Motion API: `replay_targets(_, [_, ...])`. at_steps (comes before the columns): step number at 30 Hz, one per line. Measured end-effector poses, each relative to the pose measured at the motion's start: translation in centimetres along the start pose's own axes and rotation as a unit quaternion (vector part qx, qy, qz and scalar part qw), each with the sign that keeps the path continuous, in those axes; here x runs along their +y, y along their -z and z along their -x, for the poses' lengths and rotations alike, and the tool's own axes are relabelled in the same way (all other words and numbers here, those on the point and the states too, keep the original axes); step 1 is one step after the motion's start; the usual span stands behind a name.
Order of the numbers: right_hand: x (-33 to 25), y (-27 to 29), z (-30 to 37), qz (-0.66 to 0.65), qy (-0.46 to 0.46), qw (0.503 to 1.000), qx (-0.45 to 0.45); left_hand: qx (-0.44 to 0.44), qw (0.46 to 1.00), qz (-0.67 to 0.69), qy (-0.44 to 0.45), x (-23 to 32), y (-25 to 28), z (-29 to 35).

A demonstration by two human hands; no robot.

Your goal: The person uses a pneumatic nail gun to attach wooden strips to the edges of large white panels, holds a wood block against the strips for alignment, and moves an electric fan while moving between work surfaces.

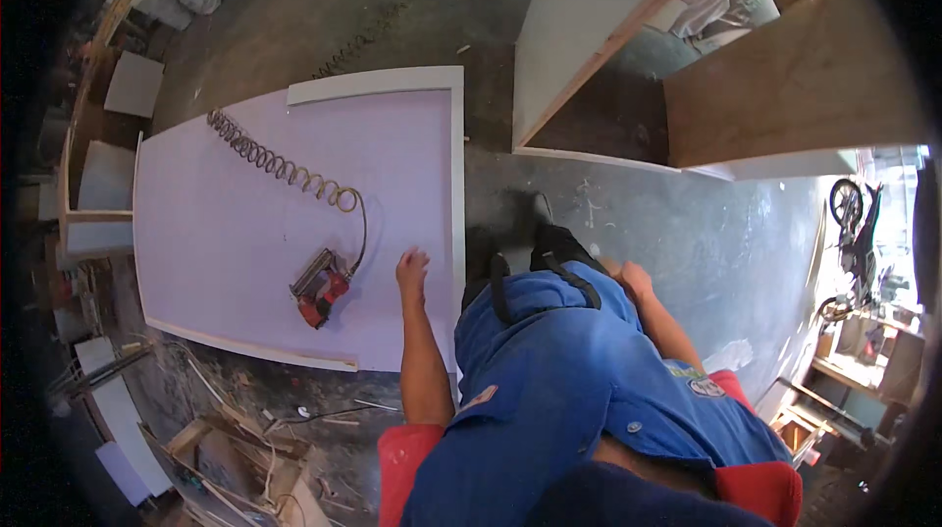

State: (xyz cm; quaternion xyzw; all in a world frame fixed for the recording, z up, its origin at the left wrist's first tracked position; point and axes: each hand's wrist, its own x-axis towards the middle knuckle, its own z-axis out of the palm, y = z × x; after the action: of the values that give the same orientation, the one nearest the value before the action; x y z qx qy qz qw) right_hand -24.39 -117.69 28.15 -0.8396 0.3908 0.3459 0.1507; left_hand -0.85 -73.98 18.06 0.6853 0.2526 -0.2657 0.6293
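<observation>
My left hand [413, 268] hangs over the right part of a large pale lilac panel [226, 233], its fingers loosely bent and apart, with nothing visible in them. To its left a red and black nail gun [322, 291] lies on the panel, apart from the hand. A coiled air hose [285, 170] runs from the nail gun to the panel's far edge. Beside my right hip is my right hand [633, 279], its fingers curled in; whatever they may hold cannot be made out. White strips [457, 164] lie along the panel's far and right edges.
A large open cabinet carcass [589, 46] stands at the far right. Wood offcuts [206, 444] litter the floor at the near left. Shelving [98, 208] lines the left side. A motorcycle [856, 233] and a cluttered bench [863, 370] are at the right. Grey floor [677, 242] lies between.
</observation>
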Motion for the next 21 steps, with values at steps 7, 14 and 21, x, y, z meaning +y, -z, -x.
replay_targets(7, [-12.6,9.7,-10.9,-0.094,0.2,0.972,0.079,0.197,0.938,0.221,0.181,-13.9,6.1,5.5])
replay_targets(14, [-24.4,7.1,-29.8,-0.235,0.193,0.945,-0.121,0.268,0.963,-0.035,0.007,-9.8,-5.0,2.1])
replay_targets(21, [-39.6,6.6,-36.3,-0.514,-0.015,0.853,-0.083,0.191,0.959,-0.191,-0.08,2.6,-16.0,-12.0])
